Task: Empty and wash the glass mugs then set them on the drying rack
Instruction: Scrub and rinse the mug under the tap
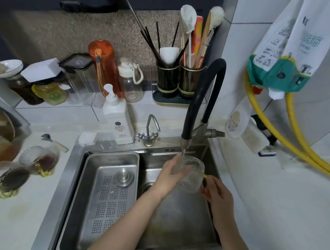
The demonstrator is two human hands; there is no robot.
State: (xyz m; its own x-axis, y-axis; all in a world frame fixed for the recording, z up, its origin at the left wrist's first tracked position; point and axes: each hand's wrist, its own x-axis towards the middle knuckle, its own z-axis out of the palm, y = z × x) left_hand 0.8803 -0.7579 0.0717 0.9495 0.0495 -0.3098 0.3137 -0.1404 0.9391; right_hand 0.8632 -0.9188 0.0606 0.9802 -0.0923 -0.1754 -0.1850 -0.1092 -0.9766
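Observation:
A clear textured glass mug (193, 174) with a yellow handle is held over the sink under running water from the black faucet (185, 144). My right hand (214, 192) grips the mug's handle. My left hand (172, 173) reaches into the mug's mouth, fingers inside under the stream. Two more glass mugs stand on the left counter: one with dark liquid (40, 160) and one nearer me (8, 177), both with yellowish bases.
A perforated steel drain tray (111, 194) fills the sink's left half; the sink basin wall (175, 228) lies below the hands. A white soap pump bottle (117, 119), small tap (151, 131), utensil holders (179, 78), bottles and jars line the back.

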